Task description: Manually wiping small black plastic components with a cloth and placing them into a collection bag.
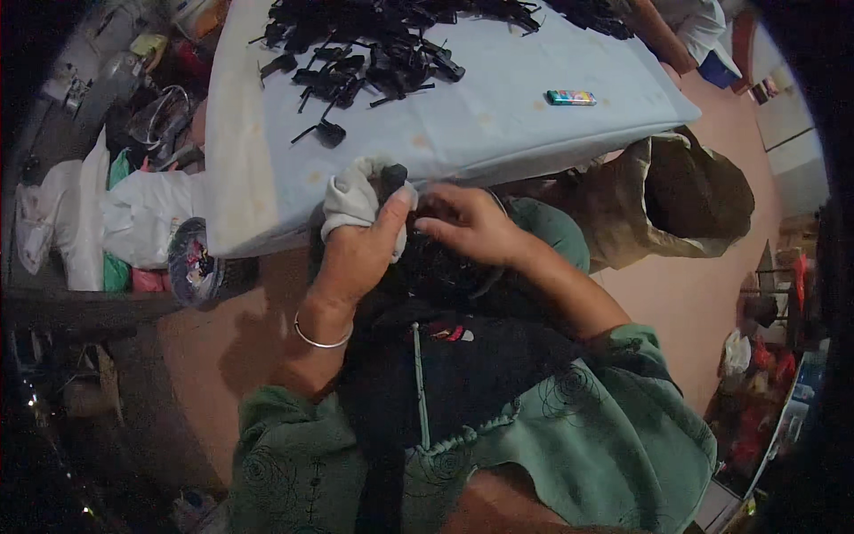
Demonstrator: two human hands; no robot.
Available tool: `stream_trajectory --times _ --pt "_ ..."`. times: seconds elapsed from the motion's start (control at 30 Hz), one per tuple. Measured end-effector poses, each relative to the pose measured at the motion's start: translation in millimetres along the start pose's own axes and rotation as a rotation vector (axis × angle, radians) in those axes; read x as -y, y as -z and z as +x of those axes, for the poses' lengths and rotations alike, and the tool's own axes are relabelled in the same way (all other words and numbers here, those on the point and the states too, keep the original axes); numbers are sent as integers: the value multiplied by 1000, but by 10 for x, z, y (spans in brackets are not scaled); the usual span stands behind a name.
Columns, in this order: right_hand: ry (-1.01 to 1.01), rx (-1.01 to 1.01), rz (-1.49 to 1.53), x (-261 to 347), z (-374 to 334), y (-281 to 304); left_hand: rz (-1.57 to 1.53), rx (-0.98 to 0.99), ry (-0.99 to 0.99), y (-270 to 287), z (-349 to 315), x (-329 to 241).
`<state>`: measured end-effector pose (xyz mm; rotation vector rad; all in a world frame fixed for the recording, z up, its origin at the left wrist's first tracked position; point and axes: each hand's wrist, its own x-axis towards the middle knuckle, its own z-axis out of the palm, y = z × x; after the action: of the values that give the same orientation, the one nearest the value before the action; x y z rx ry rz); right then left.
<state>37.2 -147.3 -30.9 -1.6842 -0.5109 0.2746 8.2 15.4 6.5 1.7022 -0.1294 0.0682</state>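
My left hand is closed around a bunched white cloth, its thumb pressed along it. A small black part pokes out of the cloth's top, by the thumb tip. Close against it on the right is my right hand, fingers curled and thumb bent in. Its fingertips are slightly blurred, and what they pinch is hidden. Both hands are above my lap, just off the table's near edge. Beyond them lies a pile of small black parts with thin stems; a single black part sits nearest to me.
The table has a pale cover. On it rests a colourful lighter-shaped object. A large open sack stands at the right below the table edge. To the left are white plastic bags and a clear round container.
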Motion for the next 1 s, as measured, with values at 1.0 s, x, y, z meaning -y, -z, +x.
stream_trajectory --times 1.0 --pt "54 74 -164 206 141 -79 376 -1 -144 5 -74 274"
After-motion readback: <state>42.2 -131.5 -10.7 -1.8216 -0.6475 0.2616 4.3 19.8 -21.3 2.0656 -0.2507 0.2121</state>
